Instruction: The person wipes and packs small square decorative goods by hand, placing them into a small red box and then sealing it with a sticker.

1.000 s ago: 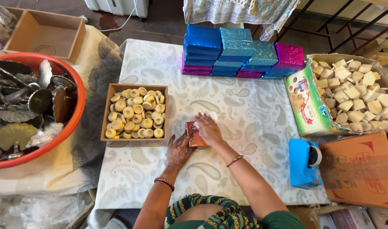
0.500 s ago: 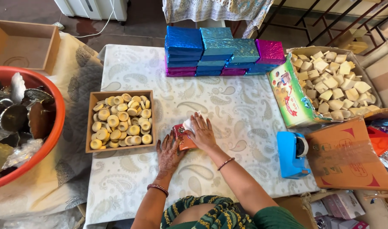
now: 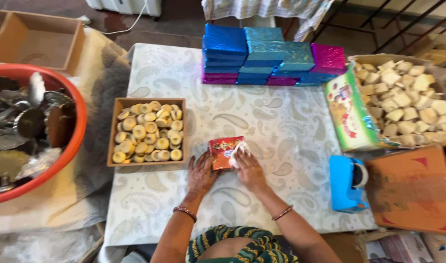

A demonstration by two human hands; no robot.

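Near the worktop's (image 3: 291, 122) front edge, the left hand (image 3: 202, 171) now lies flat beside a small red packet (image 3: 222, 152), gripping nothing, while the right hand (image 3: 247, 165) has lifted a white wrapping (image 3: 238, 151) over it, pinched closed.

— How many hands are over the table (image 3: 281, 117)?

— Two: the left hand (image 3: 202, 171) and the right hand (image 3: 249, 168), both on one small red packet (image 3: 223, 152).

— And boxes?

— One wooden tray (image 3: 147, 101) of round yellow pieces, far too many to count. One empty cardboard box (image 3: 35, 41). One open carton (image 3: 408, 104) heaped with pale chunks, also past counting.

— The shiny wrapped boxes?

— One stack (image 3: 266, 61), in blue, teal and magenta; the exact count cannot be told because they overlap.

— Anything else?

— One blue tape dispenser (image 3: 347, 182), one orange basin (image 3: 62, 156), one orange cardboard flap (image 3: 413, 190).
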